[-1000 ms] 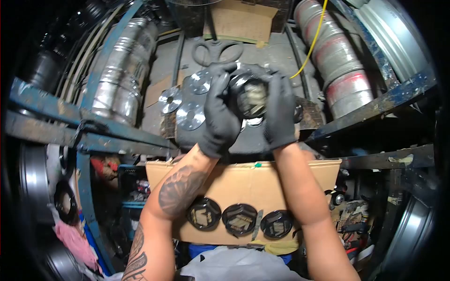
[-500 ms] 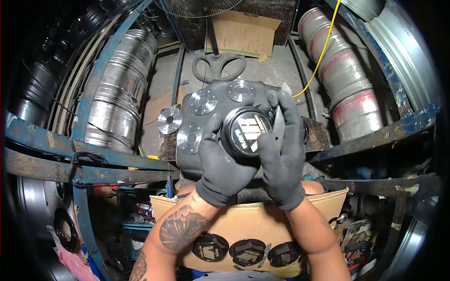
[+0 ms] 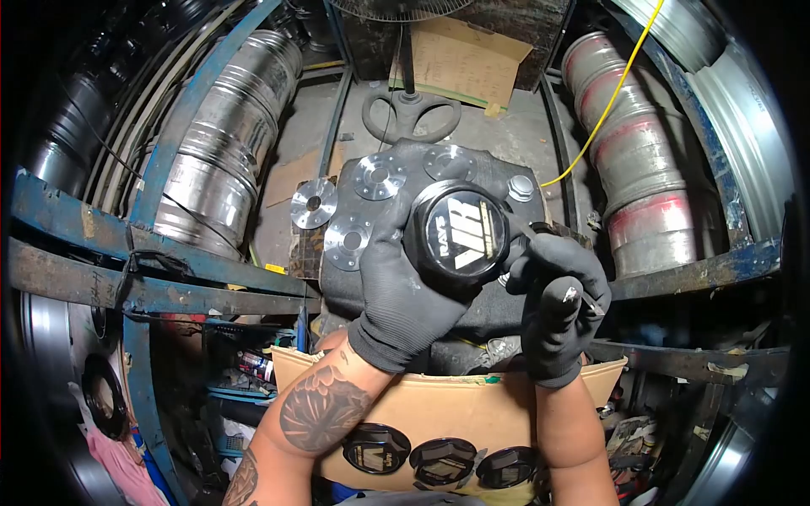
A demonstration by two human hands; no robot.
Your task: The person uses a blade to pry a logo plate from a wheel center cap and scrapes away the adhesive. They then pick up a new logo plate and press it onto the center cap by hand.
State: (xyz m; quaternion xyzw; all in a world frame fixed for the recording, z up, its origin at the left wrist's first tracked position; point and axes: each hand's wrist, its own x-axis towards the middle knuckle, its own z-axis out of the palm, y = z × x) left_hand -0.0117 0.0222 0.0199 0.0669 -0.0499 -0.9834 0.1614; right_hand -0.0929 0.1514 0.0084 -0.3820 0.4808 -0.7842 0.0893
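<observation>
Left hand (image 3: 396, 287) grips black cap (image 3: 458, 232) (logo up); right hand (image 3: 557, 312) pinches blade (image 3: 589, 302).

A second ago both gloved hands gripped the black centre cap (image 3: 458, 232) with its hollow back towards the camera. It has since been turned over, so its glossy face with the white lettering shows in full. The left hand (image 3: 396, 287) now holds it alone from below and the left. The right hand (image 3: 557, 312), whose fingers lay across the cap's right edge half a second ago, has drawn off to the lower right and curled into a fist around a thin metal tool (image 3: 582, 297) (its tip pokes out by the knuckles). A hex nut (image 3: 521, 187) behind, covered before, is now uncovered.
</observation>
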